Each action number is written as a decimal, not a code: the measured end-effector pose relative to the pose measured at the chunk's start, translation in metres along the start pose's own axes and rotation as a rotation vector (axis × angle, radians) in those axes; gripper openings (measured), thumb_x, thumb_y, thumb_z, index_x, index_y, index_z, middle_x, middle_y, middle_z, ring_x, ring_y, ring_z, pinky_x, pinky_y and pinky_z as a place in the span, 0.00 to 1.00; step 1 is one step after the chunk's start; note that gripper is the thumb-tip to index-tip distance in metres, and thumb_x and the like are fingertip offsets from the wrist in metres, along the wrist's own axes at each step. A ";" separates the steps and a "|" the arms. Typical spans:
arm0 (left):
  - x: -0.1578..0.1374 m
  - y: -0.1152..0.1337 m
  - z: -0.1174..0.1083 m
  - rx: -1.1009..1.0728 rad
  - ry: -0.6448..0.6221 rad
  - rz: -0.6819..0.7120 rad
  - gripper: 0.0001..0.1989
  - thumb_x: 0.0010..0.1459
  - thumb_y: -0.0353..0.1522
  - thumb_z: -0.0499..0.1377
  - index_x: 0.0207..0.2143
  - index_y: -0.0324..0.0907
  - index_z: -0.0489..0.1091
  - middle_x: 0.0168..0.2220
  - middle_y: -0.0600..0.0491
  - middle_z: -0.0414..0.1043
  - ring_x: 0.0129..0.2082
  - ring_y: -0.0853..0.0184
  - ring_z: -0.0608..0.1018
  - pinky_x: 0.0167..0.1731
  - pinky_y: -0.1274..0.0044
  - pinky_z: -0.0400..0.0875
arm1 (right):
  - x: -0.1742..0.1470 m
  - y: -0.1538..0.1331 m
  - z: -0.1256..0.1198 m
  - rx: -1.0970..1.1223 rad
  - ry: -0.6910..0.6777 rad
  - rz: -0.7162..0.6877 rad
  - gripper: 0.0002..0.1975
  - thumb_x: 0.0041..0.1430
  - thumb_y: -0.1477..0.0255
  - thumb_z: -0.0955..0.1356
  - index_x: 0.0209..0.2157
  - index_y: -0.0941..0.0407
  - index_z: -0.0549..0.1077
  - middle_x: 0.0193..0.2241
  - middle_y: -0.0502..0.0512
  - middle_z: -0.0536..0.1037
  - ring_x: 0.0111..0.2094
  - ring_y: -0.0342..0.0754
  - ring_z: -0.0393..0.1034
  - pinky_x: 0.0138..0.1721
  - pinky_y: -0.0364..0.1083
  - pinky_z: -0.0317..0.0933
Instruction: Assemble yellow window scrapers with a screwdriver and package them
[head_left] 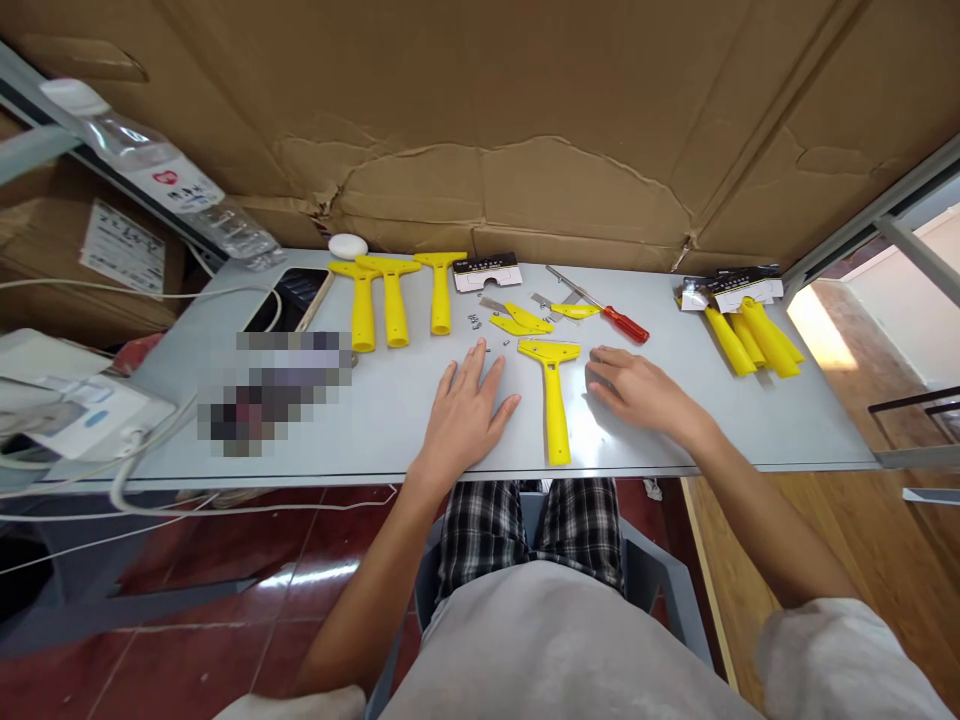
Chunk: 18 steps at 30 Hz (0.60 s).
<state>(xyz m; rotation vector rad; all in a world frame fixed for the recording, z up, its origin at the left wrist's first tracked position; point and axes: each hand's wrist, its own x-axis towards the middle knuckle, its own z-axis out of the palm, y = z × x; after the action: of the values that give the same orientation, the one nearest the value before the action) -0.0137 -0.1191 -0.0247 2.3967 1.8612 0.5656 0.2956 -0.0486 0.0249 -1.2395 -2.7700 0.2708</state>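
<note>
A yellow scraper (555, 405) lies between my hands, its wide head pointing away from me. To its left, my left hand (466, 412) rests flat on the table with fingers spread. My right hand (639, 390) lies on the other side, fingers loosely stretched and holding nothing. Tiny screws (474, 322) are scattered beyond my left fingertips. Loose yellow blade covers (521, 320) and metal blades (541, 300) sit past the scraper's head. A red-handled screwdriver (626, 325) lies beyond my right hand.
Several yellow scraper bodies (396, 305) line the back left, beside a black-and-white card (487, 273). Carded scrapers (761, 335) are piled at right. A phone (296, 300), a tilted water bottle (176, 180) and white cables (127, 490) occupy the left. Cardboard (480, 110) walls the back.
</note>
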 end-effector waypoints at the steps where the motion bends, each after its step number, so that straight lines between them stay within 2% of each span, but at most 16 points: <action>1: 0.000 0.001 -0.002 0.013 -0.026 -0.011 0.32 0.80 0.45 0.48 0.75 0.36 0.65 0.83 0.31 0.47 0.81 0.42 0.60 0.77 0.47 0.57 | 0.008 0.005 -0.011 0.020 -0.039 0.010 0.21 0.79 0.66 0.62 0.59 0.57 0.83 0.64 0.68 0.81 0.65 0.66 0.77 0.66 0.64 0.72; 3: 0.001 0.004 -0.006 0.030 -0.067 -0.033 0.32 0.80 0.45 0.49 0.75 0.35 0.67 0.83 0.32 0.46 0.81 0.44 0.59 0.78 0.49 0.55 | 0.030 0.016 -0.029 0.050 -0.058 0.051 0.20 0.78 0.68 0.63 0.58 0.54 0.84 0.57 0.64 0.86 0.57 0.63 0.82 0.60 0.59 0.74; 7: 0.002 0.007 -0.010 0.038 -0.088 -0.057 0.31 0.79 0.44 0.51 0.74 0.36 0.68 0.83 0.34 0.48 0.82 0.46 0.58 0.80 0.52 0.53 | 0.089 0.034 -0.041 0.102 0.024 0.123 0.17 0.73 0.71 0.68 0.55 0.53 0.87 0.53 0.61 0.88 0.50 0.60 0.83 0.53 0.54 0.73; 10: 0.002 0.007 -0.010 0.034 -0.084 -0.055 0.30 0.79 0.43 0.52 0.74 0.36 0.68 0.83 0.34 0.48 0.82 0.46 0.58 0.80 0.51 0.53 | 0.131 0.041 -0.036 0.102 0.078 0.121 0.17 0.70 0.74 0.69 0.54 0.54 0.87 0.50 0.60 0.89 0.47 0.58 0.82 0.48 0.52 0.70; 13: 0.002 0.006 -0.009 0.021 -0.075 -0.048 0.29 0.79 0.43 0.52 0.73 0.36 0.68 0.82 0.32 0.50 0.82 0.45 0.58 0.79 0.50 0.54 | 0.161 0.044 -0.028 0.091 0.076 0.081 0.17 0.69 0.76 0.70 0.53 0.54 0.88 0.49 0.59 0.89 0.45 0.55 0.81 0.45 0.50 0.67; 18: -0.002 0.001 -0.006 -0.039 0.003 -0.047 0.26 0.77 0.41 0.56 0.69 0.39 0.72 0.81 0.33 0.54 0.81 0.41 0.58 0.76 0.48 0.60 | 0.181 0.048 -0.012 0.104 0.026 -0.013 0.15 0.70 0.75 0.69 0.49 0.53 0.89 0.47 0.57 0.89 0.44 0.53 0.80 0.44 0.48 0.65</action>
<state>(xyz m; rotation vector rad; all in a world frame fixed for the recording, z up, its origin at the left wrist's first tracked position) -0.0147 -0.1222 -0.0195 2.3227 1.8840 0.5966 0.2123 0.1193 0.0295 -1.1919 -2.7033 0.3892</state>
